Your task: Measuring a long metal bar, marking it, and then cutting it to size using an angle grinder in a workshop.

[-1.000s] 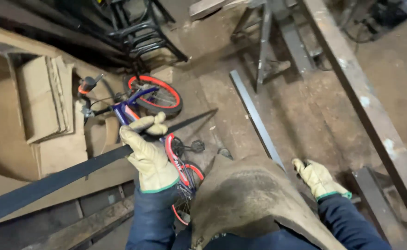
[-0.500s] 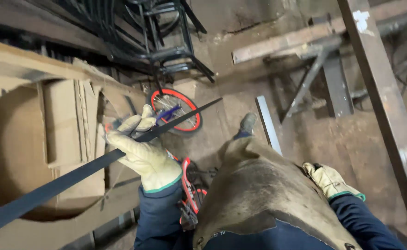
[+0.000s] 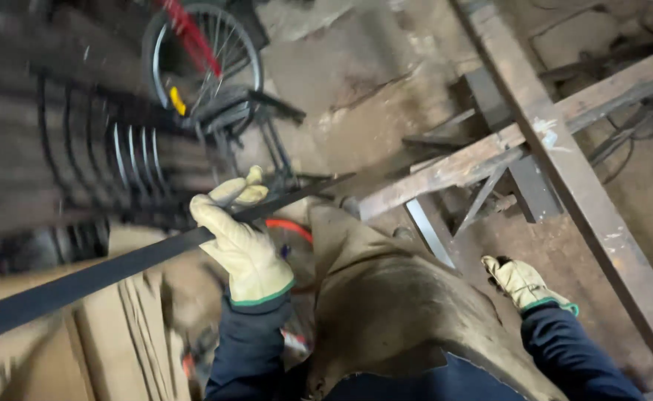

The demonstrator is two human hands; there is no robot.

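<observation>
Up swings our view since half a second ago: the cardboard sheets [image 3: 130,334] that filled the left side now sit low in the corner, a spoked bicycle wheel [image 3: 204,56] slides in at the top, and the long dark flat bar [image 3: 104,271] now cuts further across us, its far tip reaching toward the middle of the shot.

Our left hand [image 3: 241,238], in a pale work glove, has its grip wrapped tight around the bar near the far end, fingers curled over the top edge. The bar runs from the lower left corner up past the glove and ends just beside a rusty steel frame [image 3: 490,152] on the floor. Our right hand [image 3: 520,282] hangs free by the leather apron [image 3: 393,312], fingers loosely curled, holding nothing, well apart from the bar.

Here is the worry, as we judge it. One hand carries a long bar, so the unsupported tail could sag or whip round and clip the dark curved racks [image 3: 118,160] or the wheel behind them. The forward tip sits close to the frame's crossing beams; a snag there could twist the bar out of the glove. Underfoot we see scrap and a pale metal strip [image 3: 430,234] near our feet, easy to trip on.
</observation>
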